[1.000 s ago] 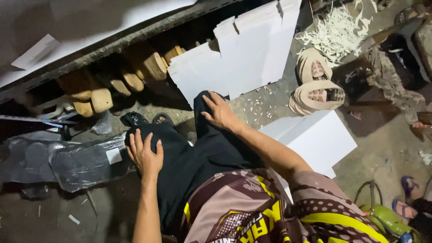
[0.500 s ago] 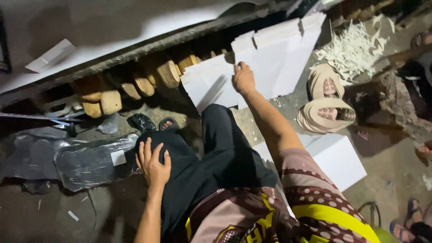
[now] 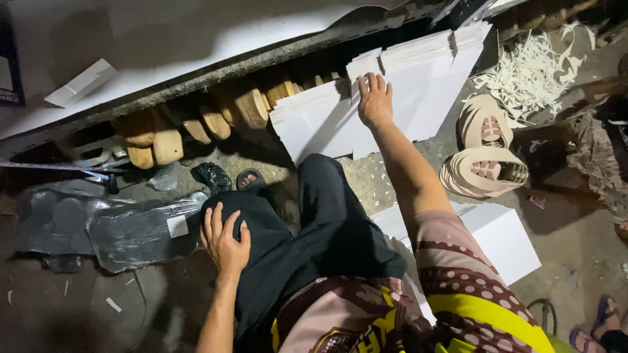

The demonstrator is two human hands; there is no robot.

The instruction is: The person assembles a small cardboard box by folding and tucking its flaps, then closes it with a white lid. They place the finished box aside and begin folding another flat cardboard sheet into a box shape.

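Note:
My right hand reaches forward and lies flat, fingers spread, on a leaning stack of white sheets propped against the dark bench edge. My left hand rests palm down on my left knee in black trousers, fingers apart, holding nothing. A second pile of white sheets lies on the floor by my right side.
Wooden shoe lasts line up under the bench. Black plastic-wrapped bundles lie at the left. Stacks of beige sole pieces and white offcut strips sit at the right. Another person's sandalled foot shows at the bottom right.
My right hand has left my knee and stretched forward onto the leaning white sheets. The view has shifted slightly. My left hand has stayed on my knee.

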